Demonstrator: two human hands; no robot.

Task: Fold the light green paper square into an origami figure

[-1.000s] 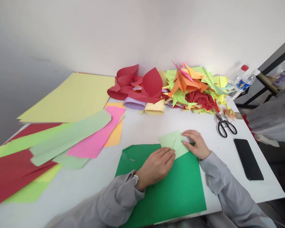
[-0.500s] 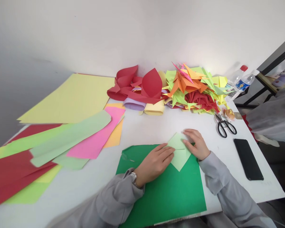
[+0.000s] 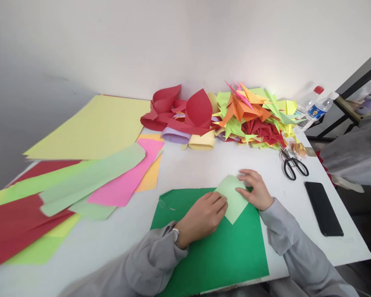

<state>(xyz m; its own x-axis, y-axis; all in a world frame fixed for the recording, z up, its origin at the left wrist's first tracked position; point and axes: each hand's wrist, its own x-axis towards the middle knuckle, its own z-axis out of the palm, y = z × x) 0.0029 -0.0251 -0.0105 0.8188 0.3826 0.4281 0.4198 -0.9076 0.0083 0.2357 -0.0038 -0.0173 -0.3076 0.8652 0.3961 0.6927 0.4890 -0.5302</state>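
A small pale green square of paper (image 3: 232,209) lies cornerwise over the top edge of a dark green sheet (image 3: 222,255). Its surface looks smooth, with one corner pointing toward me. My left hand (image 3: 205,214) has its fingers curled in at the paper's left corner, the fingertips partly hidden. On the opposite side, my right hand (image 3: 256,189) holds the right edge, its thumb and fingers a little apart on the paper.
Black-handled scissors (image 3: 292,164) and a black phone (image 3: 323,209) lie at the right. Behind are folded paper shapes (image 3: 250,115), red paper curls (image 3: 198,109) and plastic bottles (image 3: 318,109). Coloured strips (image 3: 92,181) and large yellow sheets (image 3: 89,128) spread across the left.
The horizontal folded edge across the pale green paper no longer shows; its face now looks plain. My left fingers have gone from stretched out to curled. My right hand has barely moved.
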